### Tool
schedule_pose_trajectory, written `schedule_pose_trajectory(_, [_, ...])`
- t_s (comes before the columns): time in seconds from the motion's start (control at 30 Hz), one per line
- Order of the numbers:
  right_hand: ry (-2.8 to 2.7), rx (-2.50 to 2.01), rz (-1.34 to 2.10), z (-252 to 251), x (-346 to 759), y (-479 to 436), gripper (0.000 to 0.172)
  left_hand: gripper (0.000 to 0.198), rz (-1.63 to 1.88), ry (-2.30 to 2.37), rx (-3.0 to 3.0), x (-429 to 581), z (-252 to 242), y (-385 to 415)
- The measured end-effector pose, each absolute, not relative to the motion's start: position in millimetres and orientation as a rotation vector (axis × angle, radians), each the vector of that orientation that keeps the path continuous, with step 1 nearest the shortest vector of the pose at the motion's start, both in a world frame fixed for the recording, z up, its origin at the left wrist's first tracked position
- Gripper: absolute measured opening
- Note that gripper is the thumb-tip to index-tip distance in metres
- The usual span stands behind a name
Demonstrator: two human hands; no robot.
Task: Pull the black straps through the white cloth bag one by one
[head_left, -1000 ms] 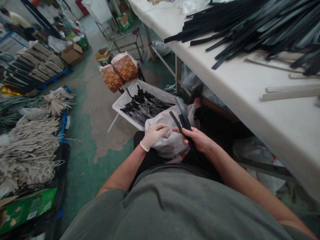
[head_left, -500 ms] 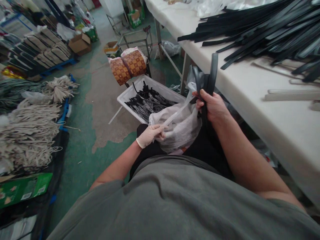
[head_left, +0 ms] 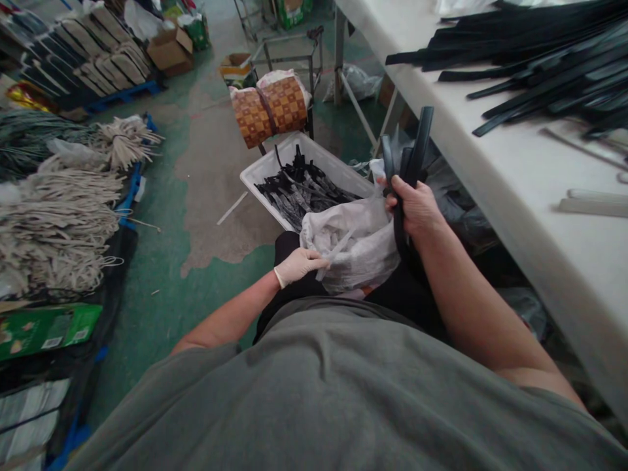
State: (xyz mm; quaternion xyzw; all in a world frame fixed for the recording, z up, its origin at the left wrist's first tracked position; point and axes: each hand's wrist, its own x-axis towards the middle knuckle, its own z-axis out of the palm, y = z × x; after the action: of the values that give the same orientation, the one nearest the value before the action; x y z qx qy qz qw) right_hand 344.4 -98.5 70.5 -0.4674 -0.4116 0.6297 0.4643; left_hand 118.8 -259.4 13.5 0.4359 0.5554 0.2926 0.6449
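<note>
My left hand (head_left: 300, 265), in a pale thin glove, is closed on one end of a narrow translucent strip (head_left: 342, 244). The strip's free end lies over a white plastic sack (head_left: 366, 265), which stands open against my legs with pale scraps inside. Bare and closed, my right hand (head_left: 418, 208) grips several black strips (head_left: 420, 147) bent into a loop, their upper ends pointing up beside the table. Beyond the sack, a white plastic tub (head_left: 338, 161) holds many black strips (head_left: 307, 186), some with greyish film on them.
A long white table (head_left: 510, 170) runs along my right, with a heap of black strips (head_left: 534, 82) and a few pale strips (head_left: 593, 204). A cushioned stool (head_left: 269, 108) is behind the tub. Bundles of beige strips (head_left: 59, 229) lie on the left.
The translucent strip ran taut from my left hand to the black strips at my right hand; now its far end has come loose and droops over the sack. The view has shifted slightly.
</note>
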Motion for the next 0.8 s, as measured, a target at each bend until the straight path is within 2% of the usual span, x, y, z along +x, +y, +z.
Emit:
schedule_pose_trajectory(0.13, [-0.896, -1.375, 1.698, 50, 348, -110, 0.018, 0.045, 0.727, 1.234, 0.716, 129, 4, -258])
schedule_pose_trajectory(0.27, [-0.817, -1.522, 1.942, 27, 358, -150, 0.013, 0.035, 0.749, 1.24, 0.577, 138, -5, -255])
schedule_pose_trajectory(0.43, [-0.914, -1.533, 2.205, 15, 354, -199, 0.02, 0.023, 0.712, 1.272, 0.597, 151, -17, -252])
schedule_pose_trajectory(0.57, [-1.127, -1.623, 1.985, 17, 338, -208, 0.02, 0.02, 0.703, 1.24, 0.714, 161, -21, -253])
schedule_pose_trajectory(0.8, [-1.482, -1.66, 1.719, 13, 331, -203, 0.014, 0.032, 0.62, 1.199, 0.719, 168, -26, -261])
